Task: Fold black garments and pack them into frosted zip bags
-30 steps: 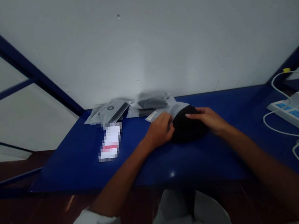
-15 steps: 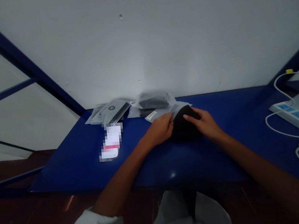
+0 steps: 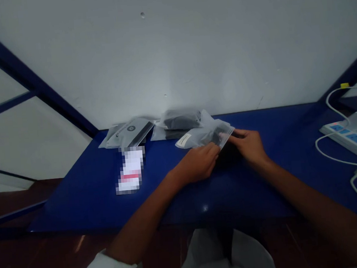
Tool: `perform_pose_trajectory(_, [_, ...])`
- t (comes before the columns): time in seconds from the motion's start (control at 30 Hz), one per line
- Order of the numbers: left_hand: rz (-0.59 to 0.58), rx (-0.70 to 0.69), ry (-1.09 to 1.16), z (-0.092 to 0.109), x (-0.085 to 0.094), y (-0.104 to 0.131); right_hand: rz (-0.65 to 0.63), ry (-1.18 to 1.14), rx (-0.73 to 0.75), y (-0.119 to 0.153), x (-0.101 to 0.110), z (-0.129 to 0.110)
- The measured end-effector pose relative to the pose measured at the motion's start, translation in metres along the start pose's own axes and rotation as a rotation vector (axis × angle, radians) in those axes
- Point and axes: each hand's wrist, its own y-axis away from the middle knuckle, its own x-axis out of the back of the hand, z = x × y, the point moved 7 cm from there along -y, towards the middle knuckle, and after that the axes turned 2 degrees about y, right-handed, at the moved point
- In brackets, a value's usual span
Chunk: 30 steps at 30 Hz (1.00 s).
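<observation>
A translucent plastic bag with a white label lies in front of me, its mouth facing right. My left hand is closed on the near edge of that mouth. At the opening, the fingers of my right hand are pinched together and reach into the bag. A dark patch of a black, soft-looking item shows through the plastic at the right fingertips. The rest of the black item blends into the dark area below the hands, so how much is inside I cannot tell.
Behind the bag lie filled plastic bags; more printed bags are piled to the left. A blurred-out bright object lies nearer me on the blue table. A white power strip with cables stands at the right.
The black item, earlier broadly visible between my hands, is now mostly out of sight. The bag's mouth has moved right and over my right fingertips. My left hand has shifted slightly right and nearer me.
</observation>
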Motion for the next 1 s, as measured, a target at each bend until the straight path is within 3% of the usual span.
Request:
perform_pose_trajectory(0.13, [0.038,0.026,-0.003,-0.004,0.006,0.003,-0.149,-0.133,-0.075,-0.001,-0.005,-0.003])
perform_pose_trajectory(0.27, [0.242,0.071,0.014,-0.009,0.022,0.009,-0.329,-0.214,0.041,0.006,-0.013,-0.012])
perform_pose_trajectory(0.43, [0.49,-0.055,-0.097,0.005,0.032,0.02,-0.271,0.003,0.24,0.027,-0.017,-0.012])
perform_pose_trajectory(0.53, [0.626,-0.126,-0.128,0.013,0.032,0.024,-0.201,0.222,0.596,0.044,-0.019,-0.028])
perform_pose_trajectory(0.6, [0.752,-0.108,-0.074,0.011,0.034,0.027,-0.177,0.35,0.917,0.059,-0.023,-0.043])
perform_pose_trajectory(0.67, [0.837,-0.049,0.029,0.005,0.036,0.028,-0.174,0.47,1.133,0.07,-0.029,-0.05])
perform_pose_trajectory(0.87, [0.841,0.09,0.206,-0.003,0.041,0.025,-0.125,0.632,1.244,0.075,-0.035,-0.053])
perform_pose_trajectory(1.0, [0.731,0.042,0.106,0.006,0.041,0.02,-0.034,0.632,1.209,0.07,-0.027,-0.048])
